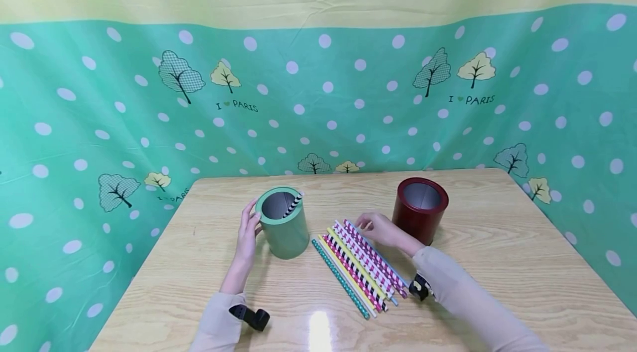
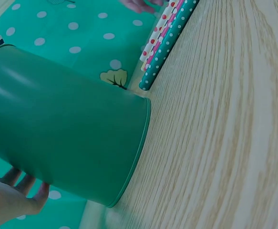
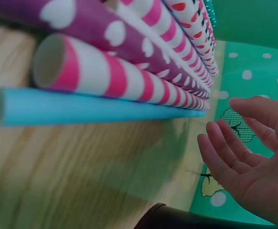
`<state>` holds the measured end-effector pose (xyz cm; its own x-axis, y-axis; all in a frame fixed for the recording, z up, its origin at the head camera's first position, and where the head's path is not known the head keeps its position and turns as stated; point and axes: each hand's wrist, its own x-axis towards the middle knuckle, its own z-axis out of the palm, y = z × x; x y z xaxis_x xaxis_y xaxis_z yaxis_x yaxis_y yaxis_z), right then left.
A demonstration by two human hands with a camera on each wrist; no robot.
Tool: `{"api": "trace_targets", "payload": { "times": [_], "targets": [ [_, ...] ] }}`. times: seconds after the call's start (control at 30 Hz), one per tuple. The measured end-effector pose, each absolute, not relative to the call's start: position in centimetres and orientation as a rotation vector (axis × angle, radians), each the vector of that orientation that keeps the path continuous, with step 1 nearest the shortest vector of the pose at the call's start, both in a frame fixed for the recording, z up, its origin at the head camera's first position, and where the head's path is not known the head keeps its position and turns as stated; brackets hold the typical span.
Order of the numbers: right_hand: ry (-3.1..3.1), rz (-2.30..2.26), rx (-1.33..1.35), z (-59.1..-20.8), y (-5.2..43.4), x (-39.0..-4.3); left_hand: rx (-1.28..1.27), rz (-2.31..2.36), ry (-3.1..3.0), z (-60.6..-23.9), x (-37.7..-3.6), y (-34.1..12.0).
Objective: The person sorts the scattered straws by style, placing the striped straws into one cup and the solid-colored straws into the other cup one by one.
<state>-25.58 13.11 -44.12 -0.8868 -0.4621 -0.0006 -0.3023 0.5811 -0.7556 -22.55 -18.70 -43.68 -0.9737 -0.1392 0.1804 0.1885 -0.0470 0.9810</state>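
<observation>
Wooden table (image 1: 497, 263) before green dotted backdrop (image 1: 348, 92); left hand (image 1: 247, 230) relaxed against green cup (image 1: 286, 230), right hand (image 1: 380, 229) loose.

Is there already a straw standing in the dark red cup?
No: in the head view the dark red cup shows only a bare grey inside, while the one striped straw leans in the green cup.

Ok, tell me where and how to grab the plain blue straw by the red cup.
Probably pinch the blue straw near its far end, beside the right hand, coming from the red cup side. It lies flat at the row's outer edge, so that side is free; the pink-striped straw blocks the other.
</observation>
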Motion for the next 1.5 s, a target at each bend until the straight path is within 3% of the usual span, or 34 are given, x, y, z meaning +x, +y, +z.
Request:
{"api": "trace_targets", "payload": {
  "times": [1.5],
  "targets": [
    [2.712, -0.951, -0.797, -45.9, 13.2, -25.4, -0.058, -2.106, -2.008, -43.7, -22.5, -18.6]
  ]
}}
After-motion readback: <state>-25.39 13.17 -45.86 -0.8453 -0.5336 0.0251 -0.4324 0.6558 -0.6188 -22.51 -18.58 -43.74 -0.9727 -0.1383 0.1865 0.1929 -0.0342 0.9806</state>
